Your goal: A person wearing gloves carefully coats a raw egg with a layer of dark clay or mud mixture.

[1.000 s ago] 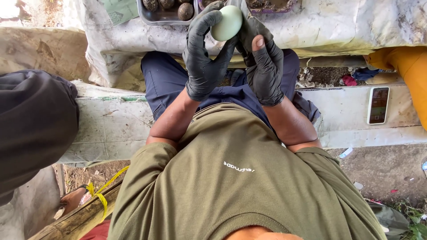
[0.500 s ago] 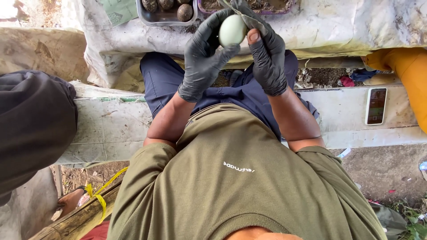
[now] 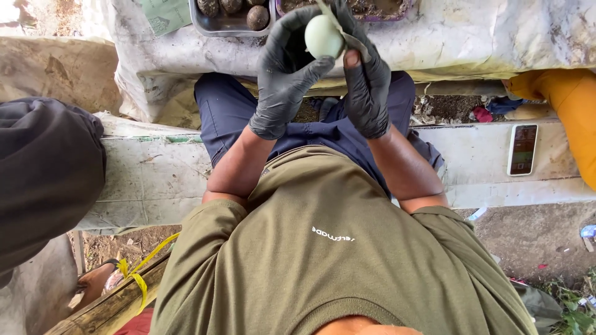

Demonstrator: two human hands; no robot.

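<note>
Both my hands wear black gloves and meet over my lap. My left hand cups a pale green egg between thumb and fingers. My right hand presses a thin flat scraper against the egg's upper right side. I sit in an olive shirt and dark blue trousers. Just beyond the hands stands a metal tray with dark, mud-coated eggs, and beside it a second tray of dark mud.
The trays rest on a surface draped in dirty white sheeting. A phone lies on the pale bench at right, near an orange-clad person. Someone in dark clothing sits at left. Yellow strap on a wooden beam below.
My hands turned the egg and shifted slightly; the scraper now lies against its upper right side, and my left fingers have curled further around it.
</note>
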